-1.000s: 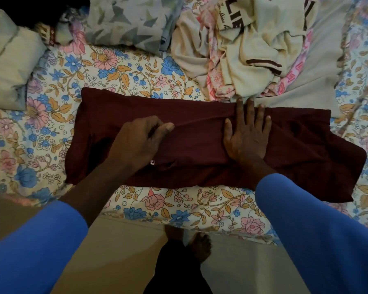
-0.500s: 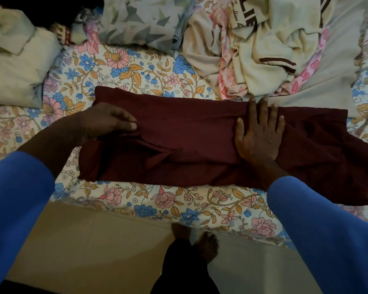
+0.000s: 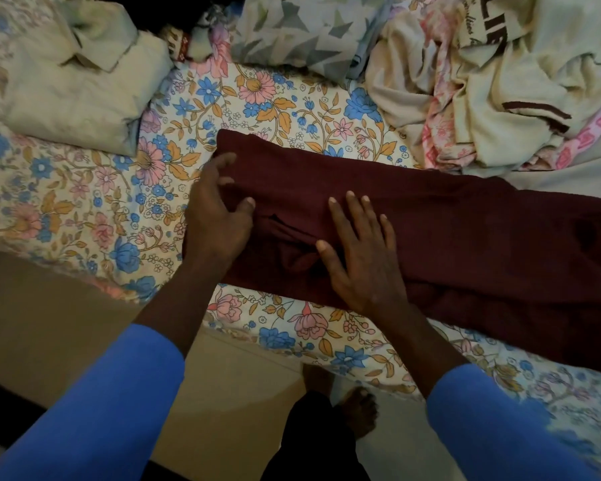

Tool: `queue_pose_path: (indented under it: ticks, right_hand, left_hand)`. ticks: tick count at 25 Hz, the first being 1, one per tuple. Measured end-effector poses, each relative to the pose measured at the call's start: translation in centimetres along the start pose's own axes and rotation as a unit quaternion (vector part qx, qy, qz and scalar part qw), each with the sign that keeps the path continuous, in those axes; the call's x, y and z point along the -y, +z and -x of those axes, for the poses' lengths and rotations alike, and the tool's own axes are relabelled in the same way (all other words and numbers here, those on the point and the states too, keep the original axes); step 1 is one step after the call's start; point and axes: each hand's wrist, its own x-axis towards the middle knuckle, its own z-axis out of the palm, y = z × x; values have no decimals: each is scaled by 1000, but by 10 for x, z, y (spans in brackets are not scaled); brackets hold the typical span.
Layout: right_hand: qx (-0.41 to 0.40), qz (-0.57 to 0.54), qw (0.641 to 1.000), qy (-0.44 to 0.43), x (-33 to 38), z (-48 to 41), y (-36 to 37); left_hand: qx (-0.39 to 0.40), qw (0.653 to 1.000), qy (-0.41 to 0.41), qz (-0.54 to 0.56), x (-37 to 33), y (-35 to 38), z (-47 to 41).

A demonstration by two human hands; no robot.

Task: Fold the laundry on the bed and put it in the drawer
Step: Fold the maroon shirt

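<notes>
A long dark maroon knitted garment (image 3: pixel 465 230), folded lengthwise into a band, lies across the near part of a bed covered with a cream sheet printed with blue, pink and orange flowers (image 3: pixel 275 98). The band runs from the middle of the bed out to the right edge of the view, its right end spreading wider near the bed's near edge.

The left hand (image 3: pixel 219 216) is at the left end of the maroon garment, its back to the camera. Its fingers are bent and spread over the cloth's left edge and the thumb lies against a small raised fold. Whether any cloth is actually pinched between them cannot be told. The right hand (image 3: pixel 361 251) lies flat on the garment just right of the left hand, with straight, slightly spread fingers pressing the fabric down beside a cluster of creases. Both forearms come out of bright blue sleeves (image 3: pixel 94 411).

On the far left of the bed lies a folded pale cream shirt with a collar (image 3: pixel 77 81). In the far middle is a grey cloth with a triangle print (image 3: pixel 306 29). At the far right is an unfolded heap, a cream top with dark lettering and a maroon stripe (image 3: pixel 507 81) lying over a pink floral fabric (image 3: pixel 441 112). Below the bed's near edge, a bare foot (image 3: pixel 358 407) stands on a tan floor (image 3: pixel 84 307).
</notes>
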Motion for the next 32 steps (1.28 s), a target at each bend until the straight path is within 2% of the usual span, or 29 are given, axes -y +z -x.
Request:
queue_pose_path:
  ticks: [2,3,6,9,10,12,14,17,18,19,20,21,22,23,24,27,29,31,32]
  right_hand:
    - [22,53,998,-5,2,2,10]
    - [27,76,997,-7,2,3,13]
    - [21,103,994,13,8,4,20]
    - [-1,103,994,23,15,-1,20]
    - [-8,95,995,13,18,-3,20]
    - [-16,78,996,-30,23,-10,18]
    - [-15,75,993,-90,29,-17,18]
    - [31,60,988,-138,33,-23,19]
    - [47,42,989,-137,32,-23,18]
    - [54,19,989,-135,32,-22,17]
    - [50,-3,990,-136,31,-20,16]
    - [35,-25,990,-136,31,-19,14]
    - [11,-47,990,-130,30,-20,13]
    - [-17,-58,991,-116,30,-23,11]
    - [-38,-52,993,-95,29,-29,9]
    - [-12,9,999,-38,26,-58,-1]
    - [-2,42,999,-35,27,-78,-11]
    - [-81,37,996,-21,30,-88,-18]
    - [-135,38,990,-5,32,-89,-20]
  left_hand:
    - [-61,996,31,-60,-7,-9,-4]
    - [-61,995,30,-76,-8,-11,-3]
    - [-21,995,-46,-86,-3,-11,18]
    - [-37,993,-85,-73,15,-10,46]
    - [-40,993,-101,-48,22,-9,52]
    - [-63,986,-137,75,30,-8,58]
    - [-115,951,-186,219,25,-9,57]
    - [-188,867,-231,399,6,-13,47]
    - [-176,865,-213,418,3,-16,46]
    - [-159,888,-183,391,3,-18,44]
    - [-121,938,-128,298,3,-19,42]
    - [-63,981,-59,172,5,-19,43]
    - [-9,999,-5,44,12,-17,45]
    - [16,999,16,-49,16,-15,46]
    - [9,995,5,-95,17,-13,45]
    - [-76,990,-82,-80,14,-11,50]
    - [-19,986,0,-167,18,-9,64]
    - [66,938,102,-324,31,-4,79]
    - [83,917,117,-371,37,-2,83]
